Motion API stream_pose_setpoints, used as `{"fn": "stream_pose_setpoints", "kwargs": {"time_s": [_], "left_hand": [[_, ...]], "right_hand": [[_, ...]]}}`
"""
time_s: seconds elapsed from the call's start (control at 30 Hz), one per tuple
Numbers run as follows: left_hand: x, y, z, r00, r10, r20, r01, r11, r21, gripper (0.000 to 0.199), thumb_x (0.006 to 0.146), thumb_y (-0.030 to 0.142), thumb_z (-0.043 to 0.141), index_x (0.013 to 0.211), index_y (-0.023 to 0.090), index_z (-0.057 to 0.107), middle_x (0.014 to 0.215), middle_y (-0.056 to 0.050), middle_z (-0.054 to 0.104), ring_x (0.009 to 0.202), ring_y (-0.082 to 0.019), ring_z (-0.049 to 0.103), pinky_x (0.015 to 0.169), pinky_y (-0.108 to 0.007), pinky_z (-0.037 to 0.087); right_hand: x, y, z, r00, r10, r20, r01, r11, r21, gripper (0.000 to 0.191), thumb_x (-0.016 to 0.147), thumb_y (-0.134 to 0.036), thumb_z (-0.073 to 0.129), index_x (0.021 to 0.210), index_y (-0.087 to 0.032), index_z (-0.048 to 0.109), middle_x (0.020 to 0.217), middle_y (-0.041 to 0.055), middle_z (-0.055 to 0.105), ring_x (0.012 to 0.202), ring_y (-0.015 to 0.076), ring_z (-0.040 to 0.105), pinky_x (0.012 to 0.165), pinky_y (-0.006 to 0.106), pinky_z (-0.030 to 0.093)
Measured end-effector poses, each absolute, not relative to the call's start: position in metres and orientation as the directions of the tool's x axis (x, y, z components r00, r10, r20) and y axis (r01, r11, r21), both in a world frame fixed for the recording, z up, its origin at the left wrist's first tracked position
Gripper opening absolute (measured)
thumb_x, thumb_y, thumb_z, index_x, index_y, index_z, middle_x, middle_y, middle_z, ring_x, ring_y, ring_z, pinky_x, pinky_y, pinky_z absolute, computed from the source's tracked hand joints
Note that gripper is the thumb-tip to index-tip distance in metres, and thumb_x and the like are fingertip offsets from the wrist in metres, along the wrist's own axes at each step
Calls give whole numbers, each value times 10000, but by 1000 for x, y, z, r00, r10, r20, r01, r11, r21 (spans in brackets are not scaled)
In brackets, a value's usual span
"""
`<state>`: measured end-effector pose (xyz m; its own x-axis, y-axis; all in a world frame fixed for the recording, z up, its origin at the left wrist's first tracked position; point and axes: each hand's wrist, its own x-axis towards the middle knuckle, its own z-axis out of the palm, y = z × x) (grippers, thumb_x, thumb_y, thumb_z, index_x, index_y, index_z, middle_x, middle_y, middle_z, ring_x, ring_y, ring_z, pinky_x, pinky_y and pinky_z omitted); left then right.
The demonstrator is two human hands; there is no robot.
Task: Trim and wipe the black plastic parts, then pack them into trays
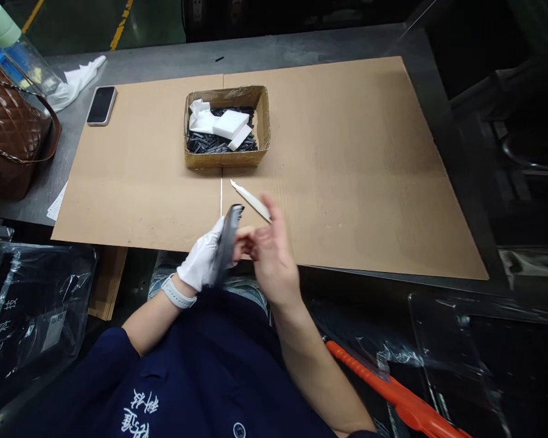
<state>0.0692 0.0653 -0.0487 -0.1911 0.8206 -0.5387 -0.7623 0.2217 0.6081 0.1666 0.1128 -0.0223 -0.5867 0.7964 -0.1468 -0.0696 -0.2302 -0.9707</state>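
My left hand point(204, 258), in a white glove, is closed around a long dark plastic part point(226, 246), which stands tilted in front of my body near the table's front edge. My bare right hand point(277, 261) is just right of the part, blurred by motion. Its fingers look spread, with one pointing up, and nothing shows in its grasp. Whether any fingertip touches the part cannot be made out. Beyond my right hand, a pale-handled craft knife point(251, 199) lies on the cardboard sheet point(347, 182), its near end partly behind the fingers.
A cardboard box point(226, 160) holds small black pieces point(205, 145) and white foam blocks point(231, 123). At left are a phone point(101, 106), a brown quilted bag point(9, 134) and a bottle point(25, 55). An orange tool point(402, 395) and plastic-wrapped goods point(41, 304) flank me below the tabletop.
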Motion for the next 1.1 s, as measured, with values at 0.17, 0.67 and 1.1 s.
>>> {"fn": "stream_pose_setpoints", "kwargs": {"time_s": [0.17,0.67,1.1], "left_hand": [[69,63,-42,-144,891,-431,-826,131,548,312,895,410,390,816,180,586,557,42,279,409,-64,226,377,-194,250],[73,70,-36,107,952,-286,449,210,869,272,826,476,507,879,211,539,804,0,600,771,-182,577,733,-317,468],[84,79,-51,60,953,-298,361,258,896,548,788,551,535,1200,194,479,1076,-75,592,935,-229,588,906,-407,464]], "right_hand": [[168,121,0,-565,824,43,-178,-71,-982,498,885,-566,428,1294,-282,435,834,18,665,609,140,579,625,310,500],[231,108,-43,-507,816,-277,79,-276,-958,502,647,-581,698,954,-188,641,960,46,673,938,202,625,873,330,476],[519,60,49,647,590,483,693,-191,-695,290,715,-373,664,944,-200,618,962,59,640,898,204,579,844,349,446]]}}
